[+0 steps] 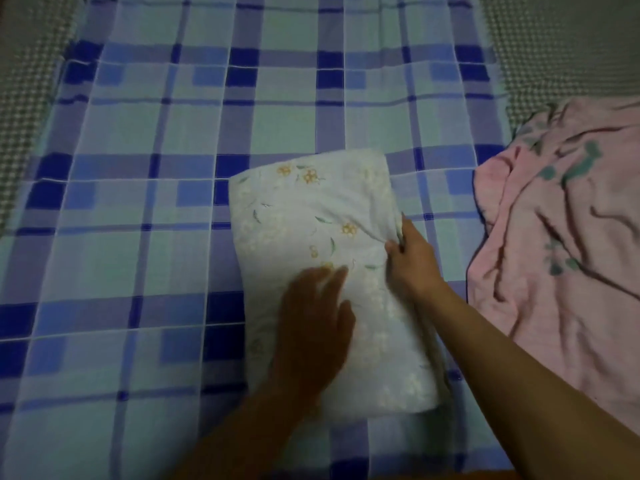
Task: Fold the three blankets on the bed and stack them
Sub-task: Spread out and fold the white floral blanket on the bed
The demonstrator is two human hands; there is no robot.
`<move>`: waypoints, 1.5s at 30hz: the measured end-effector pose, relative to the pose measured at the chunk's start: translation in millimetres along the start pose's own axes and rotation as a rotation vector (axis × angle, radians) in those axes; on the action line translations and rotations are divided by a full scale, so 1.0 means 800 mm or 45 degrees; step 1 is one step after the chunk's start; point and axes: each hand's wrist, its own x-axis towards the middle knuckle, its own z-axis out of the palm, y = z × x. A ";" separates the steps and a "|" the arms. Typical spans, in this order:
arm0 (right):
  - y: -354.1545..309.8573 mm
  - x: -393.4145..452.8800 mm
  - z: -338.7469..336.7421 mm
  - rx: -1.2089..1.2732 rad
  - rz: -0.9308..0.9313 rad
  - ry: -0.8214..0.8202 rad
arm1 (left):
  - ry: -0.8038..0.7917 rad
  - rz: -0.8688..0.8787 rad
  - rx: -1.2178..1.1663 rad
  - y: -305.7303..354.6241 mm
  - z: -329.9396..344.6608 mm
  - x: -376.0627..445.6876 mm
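Note:
A folded white blanket [311,216] with yellow flowers lies in the middle of the bed, on top of a spread-out blue plaid blanket [145,209]. My left hand [313,327] rests flat on the white blanket's near half, fingers apart. My right hand [410,258] pinches the white blanket's right edge, and the cloth wrinkles toward its fingers. A pink blanket [568,244] with green motifs lies crumpled at the right, beside the plaid one.
The bed's grey-green checked mattress cover [561,46] shows at the far right and along the left edge [24,109]. The plaid blanket reaches to the near edge of the view.

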 end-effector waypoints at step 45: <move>-0.449 -0.085 -0.058 1.333 0.019 -0.206 | -0.120 -0.749 -1.307 -0.133 -0.597 0.090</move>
